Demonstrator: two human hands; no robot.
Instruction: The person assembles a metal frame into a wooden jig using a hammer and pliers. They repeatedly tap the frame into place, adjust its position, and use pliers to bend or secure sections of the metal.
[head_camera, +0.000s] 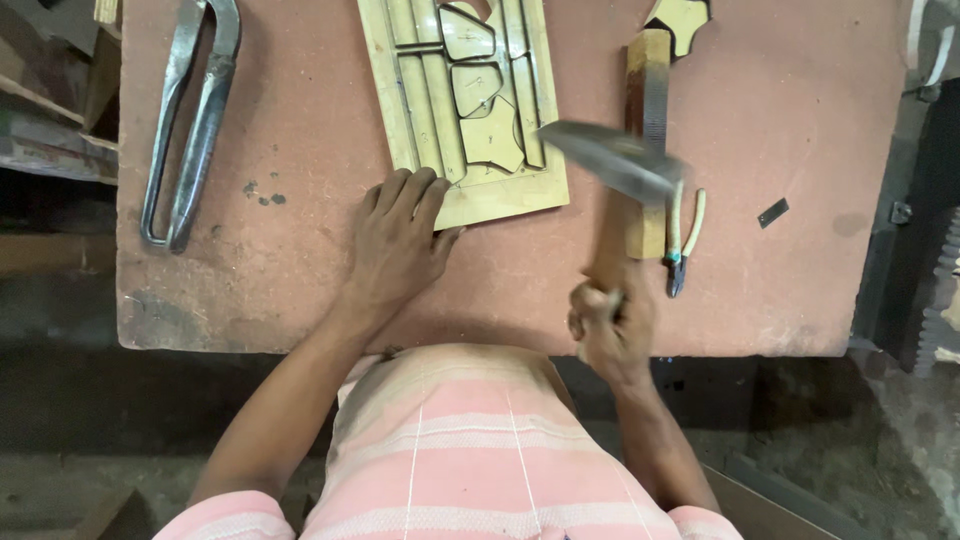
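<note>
My right hand (610, 325) grips the wooden handle of a hammer (615, 165), whose metal head is blurred in the air just right of a pale wooden panel (470, 200). The panel lies on a reddish-brown worktable (300, 270) and holds several cut, shaped pieces set into its frame. My left hand (398, 245) lies flat on the table with its fingertips pressing the panel's near left corner.
Large metal tongs (195, 120) lie at the table's far left. A wooden block with a file (648, 90) and small pliers with pale handles (682, 240) sit to the right of the panel. A small dark chip (772, 212) lies farther right.
</note>
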